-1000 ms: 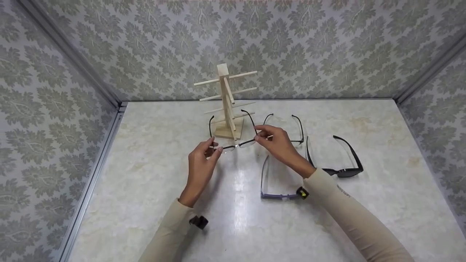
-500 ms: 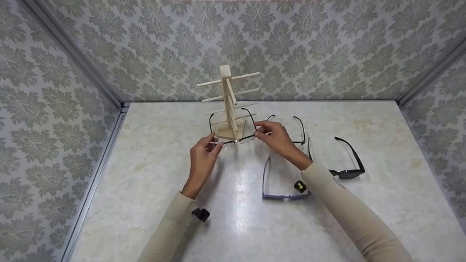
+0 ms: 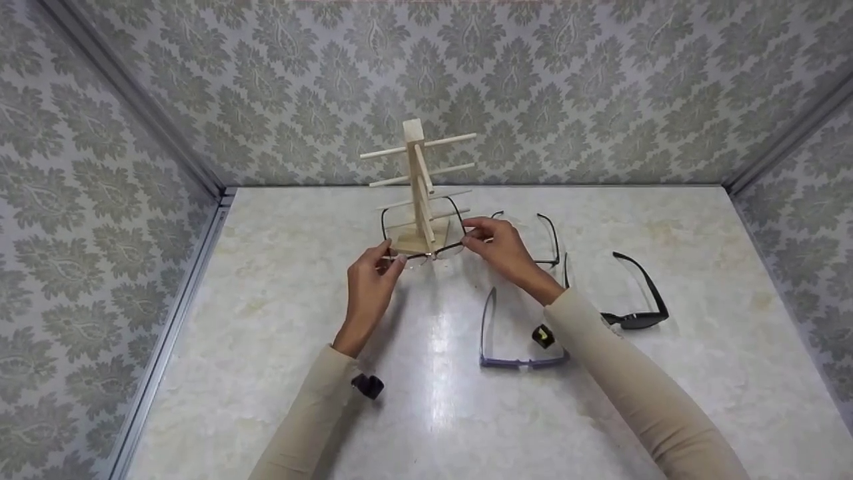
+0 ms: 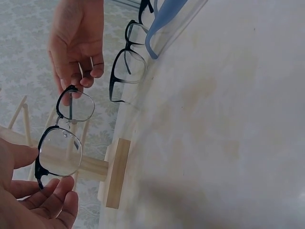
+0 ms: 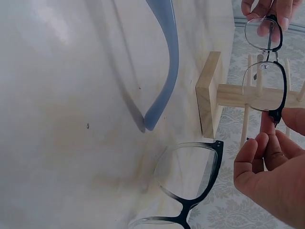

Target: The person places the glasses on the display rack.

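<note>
The work looks to be at an early point: a pair of clear-lensed glasses with black upper rims and thin black temples [image 3: 418, 257] is up in both hands at the front of a pale wooden display stand with a square post and round pegs [image 3: 412, 160], and no other pair shows on those pegs. The raised glasses sit level with the lowest front peg, bridge close to its end, temples unfolded and pointing back on either side of the post; whether the bridge touches the peg cannot be told, and neither hand has let go, so settling this pair seems the part left undone. Three more pairs stay on the marbled pale table [image 3: 266, 333], with no hand on them: glasses with rims fading from black to clear [image 5: 217, 164], blue-purple framed glasses [image 3: 510, 363] and thick black sunglasses [image 3: 640, 320]. The left hand [image 3: 370, 283] pinches one outer end of the frame, thumb on the near side and fingers round by the hinge. The right hand [image 3: 503, 250] pinches the opposite end at the hinge between thumb and forefinger, its other fingers curled in. Both forearms, in beige sleeves [image 3: 303, 413], reach forward and slant inward, the right one crossing above the blue-purple pair and hiding part of the sunglasses.
</note>
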`<state>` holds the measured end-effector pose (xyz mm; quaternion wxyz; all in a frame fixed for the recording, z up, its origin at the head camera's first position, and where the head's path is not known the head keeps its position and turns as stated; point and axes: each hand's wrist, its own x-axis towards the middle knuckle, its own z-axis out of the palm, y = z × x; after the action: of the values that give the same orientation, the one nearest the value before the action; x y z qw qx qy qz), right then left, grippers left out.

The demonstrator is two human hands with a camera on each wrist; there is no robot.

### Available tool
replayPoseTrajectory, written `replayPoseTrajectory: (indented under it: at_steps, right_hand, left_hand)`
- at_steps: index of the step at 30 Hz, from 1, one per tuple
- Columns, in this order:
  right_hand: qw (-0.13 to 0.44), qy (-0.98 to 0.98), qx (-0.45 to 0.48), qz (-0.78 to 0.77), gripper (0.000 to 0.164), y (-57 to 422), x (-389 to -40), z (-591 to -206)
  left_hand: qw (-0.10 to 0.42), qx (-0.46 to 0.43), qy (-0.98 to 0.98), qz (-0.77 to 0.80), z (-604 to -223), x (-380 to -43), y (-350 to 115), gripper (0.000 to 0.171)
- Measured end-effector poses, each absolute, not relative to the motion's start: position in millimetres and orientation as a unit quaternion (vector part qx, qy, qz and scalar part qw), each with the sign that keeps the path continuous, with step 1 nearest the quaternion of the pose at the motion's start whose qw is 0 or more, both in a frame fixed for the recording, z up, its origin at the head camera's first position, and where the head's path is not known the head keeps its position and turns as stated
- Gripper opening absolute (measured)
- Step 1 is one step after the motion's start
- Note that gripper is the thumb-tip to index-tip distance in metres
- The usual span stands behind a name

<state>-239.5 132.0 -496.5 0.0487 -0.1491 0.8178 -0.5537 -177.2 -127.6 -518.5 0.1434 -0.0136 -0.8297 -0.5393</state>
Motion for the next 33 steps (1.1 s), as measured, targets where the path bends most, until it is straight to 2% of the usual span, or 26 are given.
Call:
replayPoseTrajectory:
  at_steps: [16, 33]
  right_hand:
    - [0.072, 0.814, -0.130, -0.561, 0.039, 132.8, -249.1, -507.5]
    - [0.064, 0.819, -0.121, -0.557, 0.039, 127.5, -243.8, -511.0]
  left_hand:
    - [0.128, 0.004, -0.829, -0.544, -528.2, -187.1, -122.6, 0.047]
    - [0.104, 0.009, -0.830, -0.548, -530.6, -192.2, -130.6, 0.048]
